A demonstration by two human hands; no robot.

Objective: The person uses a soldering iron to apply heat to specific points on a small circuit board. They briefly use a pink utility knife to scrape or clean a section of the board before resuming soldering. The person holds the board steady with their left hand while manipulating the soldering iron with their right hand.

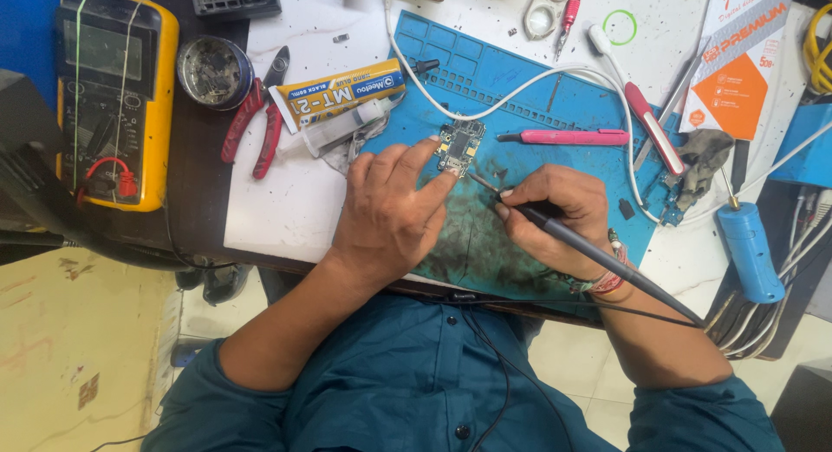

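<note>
A small circuit board (459, 145) lies on a blue work mat (520, 79). My left hand (390, 211) rests on the mat and pins the board with its fingertips at the board's left and lower edges. My right hand (555, 218) grips a dark soldering iron (589, 248) like a pen; its metal tip points up-left, just short of the board's lower right corner. The iron's cable runs off to the lower right.
A yellow multimeter (113, 97) sits far left, with red pliers (256, 114), a round tin (212, 71) and a yellow glue tube (338, 92) beside it. Pink tools (568, 137), a white cable (520, 92) and a blue cylinder tool (750, 248) lie right. The table edge is near my body.
</note>
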